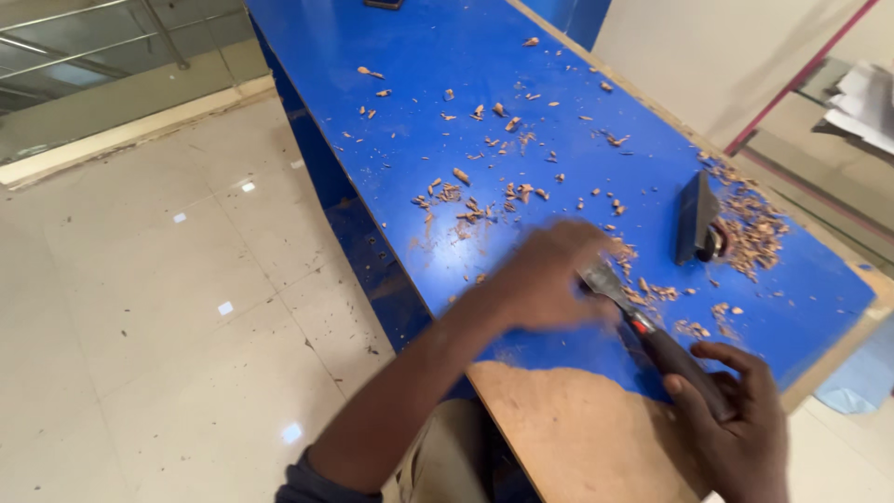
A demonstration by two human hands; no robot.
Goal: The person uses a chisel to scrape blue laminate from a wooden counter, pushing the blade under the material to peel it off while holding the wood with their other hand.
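The person's right hand (736, 419), low at about 5 o'clock in the head view, is clenched around the dark handle of a chisel (652, 331). The tool slants up toward 10 o'clock, a red band sitting between handle and metal blade, and the blade tip lies on the blue laminate (484, 56) that covers the table (838, 373). The left hand (549, 279), near the centre and blurred, lies over the blade end of the chisel with its fingers curled loosely; whether it grips the blade or only presses on it cannot be told.

Just below the hands, toward 6 o'clock, the blue covering is gone and a patch of bare brown board (577, 428) shows, its ragged edge meeting the blue right beside the chisel. Small reddish-brown chips (475, 210) are scattered over the blue surface from the centre up toward 12 o'clock, with a thicker pile (754, 228) at about 3 o'clock. In that pile stands a dark wedge-shaped tool (698, 219), well apart from both hands; its kind cannot be told.

The table's pale wooden edge runs along the right side. At 9 o'clock lies a glossy cream tiled floor (158, 307), and a metal railing (93, 37) shows at 11 o'clock.
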